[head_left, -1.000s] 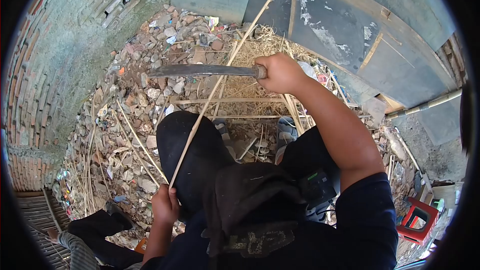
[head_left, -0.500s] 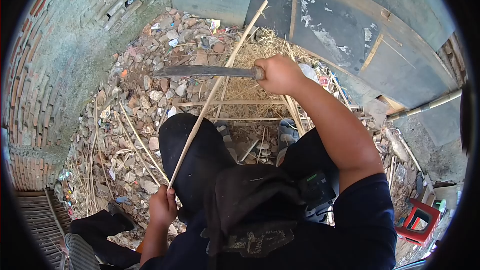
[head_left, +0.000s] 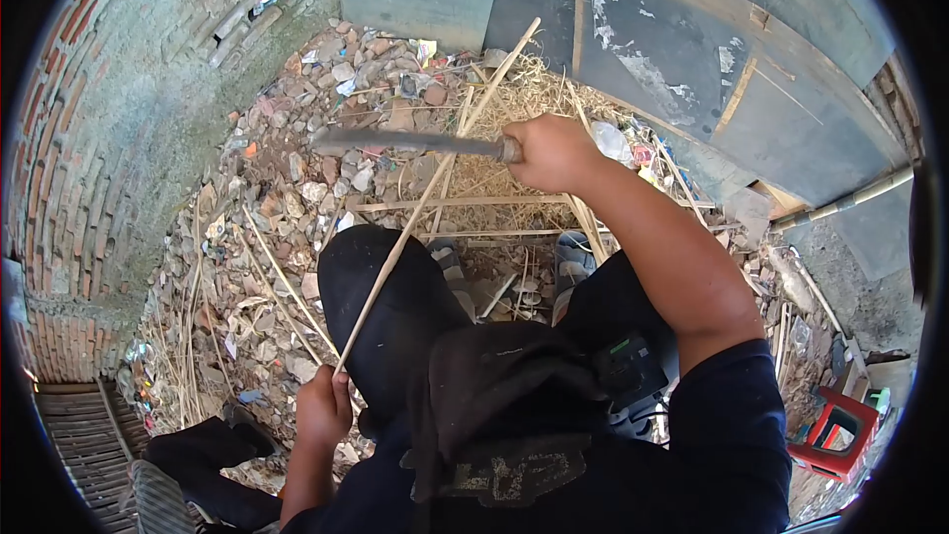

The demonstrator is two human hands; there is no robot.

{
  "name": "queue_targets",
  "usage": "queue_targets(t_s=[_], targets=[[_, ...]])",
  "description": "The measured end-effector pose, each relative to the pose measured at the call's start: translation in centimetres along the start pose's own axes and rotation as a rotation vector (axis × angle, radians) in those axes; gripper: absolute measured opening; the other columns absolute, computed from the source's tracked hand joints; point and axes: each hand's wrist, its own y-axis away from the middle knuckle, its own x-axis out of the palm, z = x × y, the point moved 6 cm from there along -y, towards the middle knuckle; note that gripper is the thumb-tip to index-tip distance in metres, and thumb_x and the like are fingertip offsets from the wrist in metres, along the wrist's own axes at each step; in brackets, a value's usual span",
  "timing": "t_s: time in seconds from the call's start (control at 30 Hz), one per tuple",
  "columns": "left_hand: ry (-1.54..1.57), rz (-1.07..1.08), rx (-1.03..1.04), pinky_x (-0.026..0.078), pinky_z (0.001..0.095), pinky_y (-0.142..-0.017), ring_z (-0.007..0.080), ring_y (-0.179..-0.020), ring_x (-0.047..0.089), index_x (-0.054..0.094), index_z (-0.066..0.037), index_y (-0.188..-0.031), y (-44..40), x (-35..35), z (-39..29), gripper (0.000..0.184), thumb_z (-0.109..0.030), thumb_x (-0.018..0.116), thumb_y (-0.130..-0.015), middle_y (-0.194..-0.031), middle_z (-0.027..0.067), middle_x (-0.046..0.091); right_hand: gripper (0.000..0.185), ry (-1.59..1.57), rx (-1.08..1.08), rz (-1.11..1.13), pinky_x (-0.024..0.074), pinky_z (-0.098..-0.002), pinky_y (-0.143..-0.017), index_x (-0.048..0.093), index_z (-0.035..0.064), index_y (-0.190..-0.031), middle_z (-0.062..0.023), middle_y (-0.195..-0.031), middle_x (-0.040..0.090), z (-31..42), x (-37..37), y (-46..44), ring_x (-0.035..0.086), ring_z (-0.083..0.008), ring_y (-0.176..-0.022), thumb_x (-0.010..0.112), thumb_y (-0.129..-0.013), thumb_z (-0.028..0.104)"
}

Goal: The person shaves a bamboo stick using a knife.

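Observation:
My right hand is closed round the handle of a machete, whose dark blade points left across a long pale bamboo strip. That strip slants from my left hand over my right-to-left bent knee up toward the far boards. Fingers of my left hand are wrapped round its near end, at the lower left. Further thin strips run up and left from close to the same hand; whether they are held too I cannot tell. Blade and strip cross just left of my right fist.
Straw-like shavings and crossed bamboo strips lie before my feet on stony rubble. A brick wall rises at left, dark boards at the back. A red plastic stool stands lower right. Another person's leg shows lower left.
The blade has shifted slightly along the bamboo strip and looks a little blurred. The strip's far end has dropped slightly to the right. My left hand keeps its grip.

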Motion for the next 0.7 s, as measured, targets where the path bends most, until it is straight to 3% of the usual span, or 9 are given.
queue_targets(t_s=[0.07,0.23,0.33,0.47,0.6,0.7], targets=[[-0.022,0.01,0.0,0.045,0.0527,-0.055,0.0484,-0.062,0.061,0.054,-0.003,-0.084,0.4,0.2,0.5,0.03,-0.024,0.052,-0.105,-0.064,0.0231,0.06,0.02,0.108,-0.124,-0.027,0.0562,-0.0478,-0.074,0.069,0.0102,-0.093,-0.0144,-0.08,0.071,1.8,0.0,0.9,0.071,-0.0349,-0.078,0.071,-0.078,0.024],[-0.026,-0.025,-0.006,0.045,0.054,-0.055,0.0498,-0.063,0.061,0.055,-0.002,-0.086,0.0,0.6,0.2,0.032,-0.027,0.051,-0.106,-0.064,0.0241,0.06,0.024,-0.079,0.206,0.006,0.0581,-0.0465,-0.083,0.072,0.0124,-0.104,-0.0124,-0.091,0.074,-3.0,-0.7,-0.5,0.073,-0.0326,-0.089,0.067,-0.083,0.022],[-0.012,-0.002,-0.022,0.044,0.0545,-0.055,0.0502,-0.063,0.06,0.054,-0.002,-0.085,0.0,-0.1,0.1,0.034,-0.028,0.05,-0.106,-0.064,0.0248,0.059,0.023,-0.021,0.195,0.007,0.0579,-0.0476,-0.084,0.072,0.012,-0.104,-0.0128,-0.092,0.073,-3.0,-1.8,0.2,0.072,-0.0328,-0.091,0.067,-0.084,0.024],[-0.025,-0.017,0.071,0.043,0.0539,-0.054,0.0494,-0.061,0.059,0.053,-0.002,-0.084,0.0,0.3,0.5,0.034,-0.028,0.051,-0.106,-0.063,0.0236,0.058,0.022,0.141,-0.035,0.082,0.0579,-0.0472,-0.084,0.072,0.0113,-0.103,-0.0139,-0.092,0.073,0.8,-0.9,1.8,0.072,-0.0324,-0.092,0.063,-0.088,0.026],[0.007,-0.005,0.062,0.043,0.0511,-0.053,0.0475,-0.059,0.058,0.053,-0.002,-0.083,-0.6,0.7,0.6,0.037,-0.029,0.049,-0.107,-0.06,0.0216,0.057,0.021,-0.253,0.216,0.047,0.0564,-0.0481,-0.08,0.07,0.0075,-0.098,-0.0153,-0.085,0.069,-5.6,-0.7,0.1,0.07,-0.0312,-0.082,0.057,-0.092,0.023],[0.05,0.054,0.026,0.044,0.0499,-0.054,0.0469,-0.059,0.059,0.053,-0.002,-0.082,-0.9,-1.0,-0.4,0.038,-0.029,0.048,-0.108,-0.059,0.0212,0.056,0.025,-0.175,0.205,0.067,0.0552,-0.0481,-0.079,0.068,0.0064,-0.094,-0.0161,-0.083,0.068,-6.2,-0.1,-0.2,0.067,-0.0317,-0.079,0.051,-0.096,0.025]])
